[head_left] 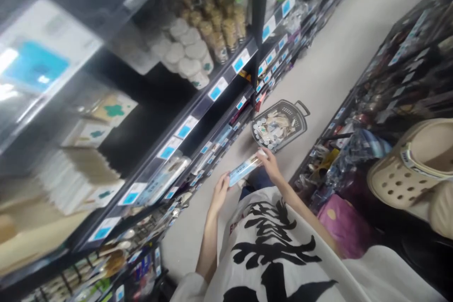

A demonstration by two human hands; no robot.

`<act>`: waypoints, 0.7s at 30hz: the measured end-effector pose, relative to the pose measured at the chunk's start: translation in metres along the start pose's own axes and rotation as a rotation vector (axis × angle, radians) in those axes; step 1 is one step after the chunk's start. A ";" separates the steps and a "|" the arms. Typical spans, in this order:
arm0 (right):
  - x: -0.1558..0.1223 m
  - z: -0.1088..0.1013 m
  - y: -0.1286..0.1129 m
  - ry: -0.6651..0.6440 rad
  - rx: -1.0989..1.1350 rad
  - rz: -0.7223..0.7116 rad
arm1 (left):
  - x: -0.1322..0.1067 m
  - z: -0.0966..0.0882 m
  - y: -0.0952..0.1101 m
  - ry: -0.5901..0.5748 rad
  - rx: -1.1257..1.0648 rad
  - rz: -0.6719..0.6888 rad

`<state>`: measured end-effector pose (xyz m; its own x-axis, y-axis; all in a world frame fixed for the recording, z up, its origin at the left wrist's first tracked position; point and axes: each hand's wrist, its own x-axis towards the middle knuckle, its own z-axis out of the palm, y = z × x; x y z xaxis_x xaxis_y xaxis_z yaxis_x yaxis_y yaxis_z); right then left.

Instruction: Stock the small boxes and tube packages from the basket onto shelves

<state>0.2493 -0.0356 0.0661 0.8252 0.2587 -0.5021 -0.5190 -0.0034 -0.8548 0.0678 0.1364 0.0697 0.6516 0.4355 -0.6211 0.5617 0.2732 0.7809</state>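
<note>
I hold a long flat packet with a blue label [244,169] between both hands in a shop aisle. My left hand [220,192] grips its near end, fingers closed on it. My right hand [271,163] pinches the far end. Below the hands is my white shirt with black print [272,245]. On the floor just beyond the packet stands a dark shopping basket [299,112] holding several small packaged goods.
Black shelving [198,108] with blue price tags runs along the left, stocked with jars, white lidded tubs and boxed goods. More racks [389,80] line the right. Beige clogs [410,165] and a pink bag [345,226] hang at right. The pale floor [339,52] runs between.
</note>
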 end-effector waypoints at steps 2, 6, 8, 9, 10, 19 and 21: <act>0.025 -0.018 -0.009 0.014 0.010 0.019 | 0.020 0.021 0.016 -0.081 -0.063 -0.089; 0.074 -0.052 -0.023 0.012 0.065 0.041 | 0.065 0.057 0.049 -0.150 -0.045 -0.136; 0.096 -0.069 -0.023 -0.003 0.095 0.068 | 0.091 0.068 0.067 -0.115 0.012 -0.103; 0.107 -0.076 -0.021 -0.010 0.110 0.083 | 0.105 0.071 0.075 -0.095 0.044 -0.082; 0.117 -0.083 -0.016 -0.018 0.128 0.098 | 0.119 0.072 0.083 -0.081 0.079 -0.065; 0.168 -0.125 0.133 0.038 -0.190 0.397 | 0.212 0.035 0.134 0.172 0.196 0.057; 0.165 -0.130 0.176 -0.011 -0.394 0.450 | 0.231 0.024 0.140 0.269 0.166 0.121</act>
<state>0.3235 -0.1192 -0.1845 0.5404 0.1585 -0.8263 -0.6936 -0.4721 -0.5441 0.3095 0.2546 0.0340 0.5734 0.6729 -0.4673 0.5778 0.0721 0.8130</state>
